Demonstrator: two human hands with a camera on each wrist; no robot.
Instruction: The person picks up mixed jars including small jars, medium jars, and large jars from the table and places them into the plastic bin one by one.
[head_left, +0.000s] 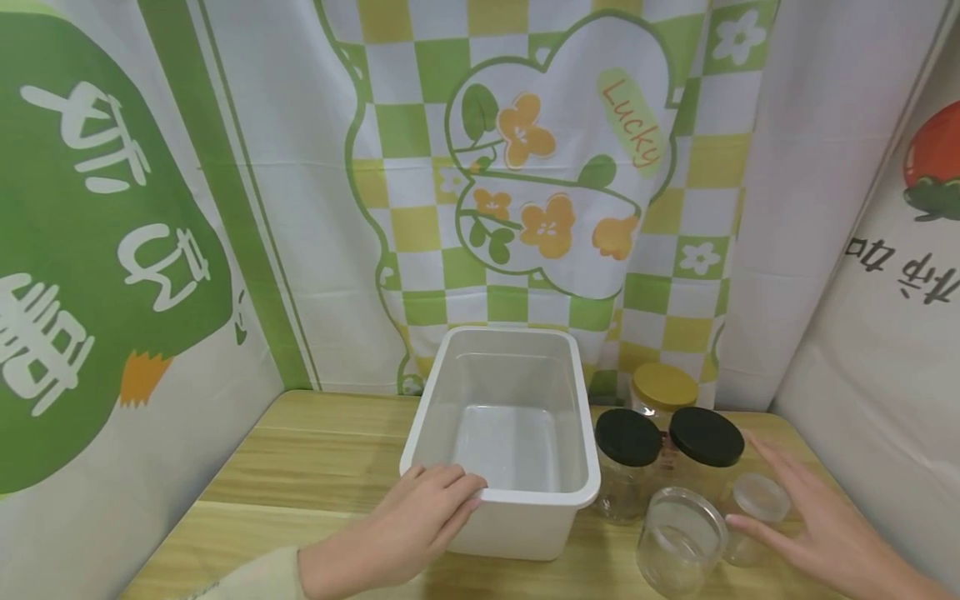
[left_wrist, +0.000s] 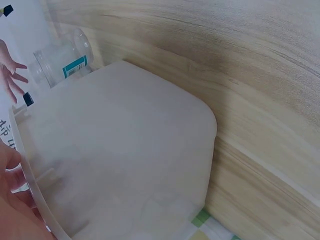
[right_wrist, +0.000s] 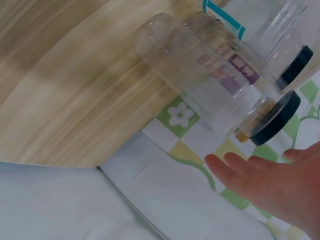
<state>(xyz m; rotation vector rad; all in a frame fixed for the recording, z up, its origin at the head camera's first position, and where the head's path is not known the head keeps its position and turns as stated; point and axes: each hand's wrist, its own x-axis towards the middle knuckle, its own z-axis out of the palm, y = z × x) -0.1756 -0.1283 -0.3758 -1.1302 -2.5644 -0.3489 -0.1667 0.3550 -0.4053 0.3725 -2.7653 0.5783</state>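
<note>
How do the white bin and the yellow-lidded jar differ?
The white bin is opaque; the yellow-lidded jar is see-through. The bin is rectangular and open-topped; the jar is round and capped. The left hand holds the bin's rim; no hand touches the jar. Both stand upright.

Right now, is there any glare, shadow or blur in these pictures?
Head view: a small glint on the yellow-lidded jar, and the right hand looks slightly soft; left wrist view: a soft shadow falls on the table beside the tub, whose outside looks dim grey; right wrist view: faint, soft-edged shading on the wood.
</note>
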